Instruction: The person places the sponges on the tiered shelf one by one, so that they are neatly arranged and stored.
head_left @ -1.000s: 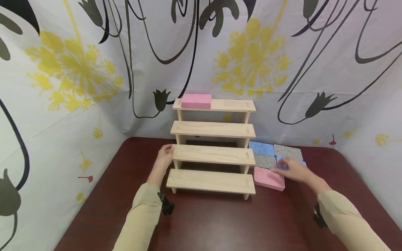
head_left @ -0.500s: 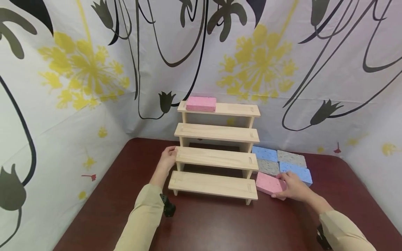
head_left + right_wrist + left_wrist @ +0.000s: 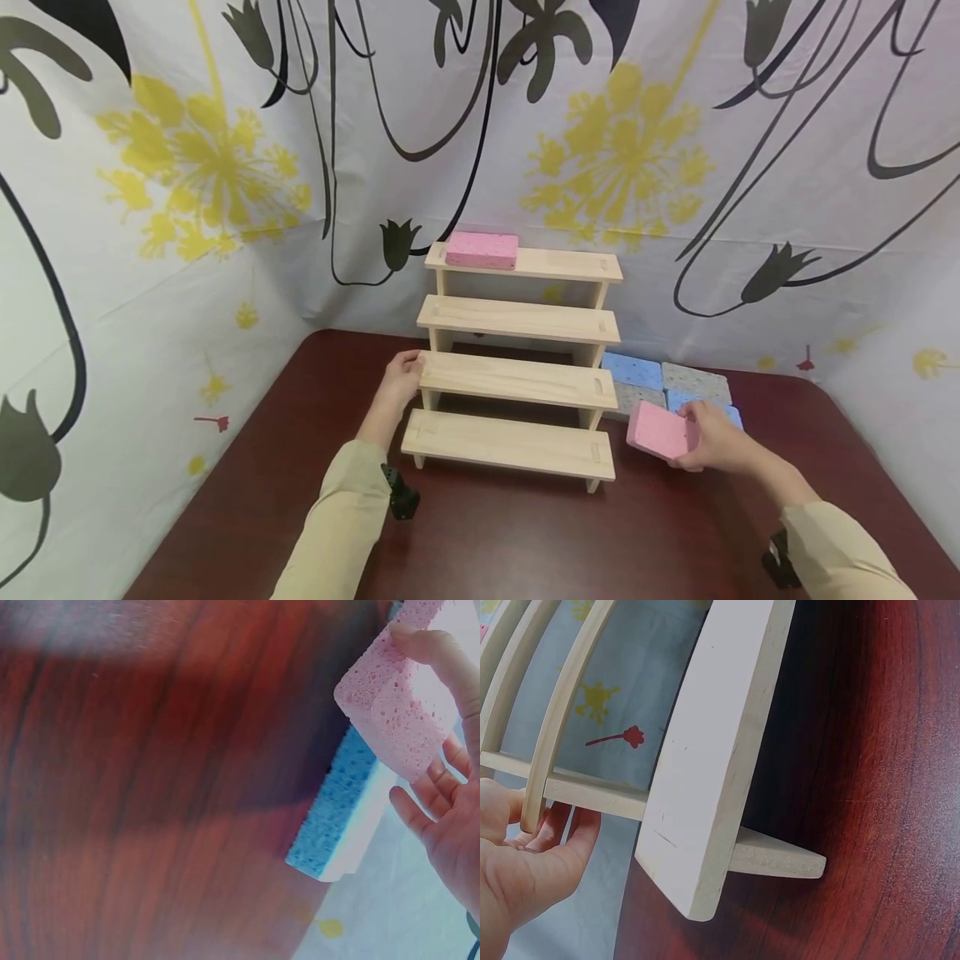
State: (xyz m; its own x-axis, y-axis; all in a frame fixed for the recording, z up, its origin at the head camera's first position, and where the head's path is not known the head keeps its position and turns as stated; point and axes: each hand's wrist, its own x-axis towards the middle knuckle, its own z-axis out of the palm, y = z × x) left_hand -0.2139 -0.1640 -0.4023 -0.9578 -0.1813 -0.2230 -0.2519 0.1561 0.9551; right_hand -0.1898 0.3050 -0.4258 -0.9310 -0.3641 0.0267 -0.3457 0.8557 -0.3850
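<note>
My right hand (image 3: pixel 716 437) holds a pink sponge (image 3: pixel 660 431) by its right end, tilted, with the thumb on its near side in the right wrist view. Behind it lie two blue sponges (image 3: pixel 633 372) and two grey sponges (image 3: pixel 696 382) on the table. My left hand (image 3: pixel 401 375) grips the left end of the second-lowest step of a wooden stepped rack (image 3: pixel 517 375); in the left wrist view the thumb and fingers (image 3: pixel 585 829) wrap that end. Another pink sponge (image 3: pixel 482 250) rests on the left of the rack's top step.
The rack stands on a dark red-brown table (image 3: pixel 517 542), near its back edge. A white patterned cloth (image 3: pixel 360 183) hangs behind and along both sides of the table.
My right hand came down onto the near pink sponge, grasped it and lifted it off the table, tilting it. My left hand stayed on the rack. The head view shifted slightly.
</note>
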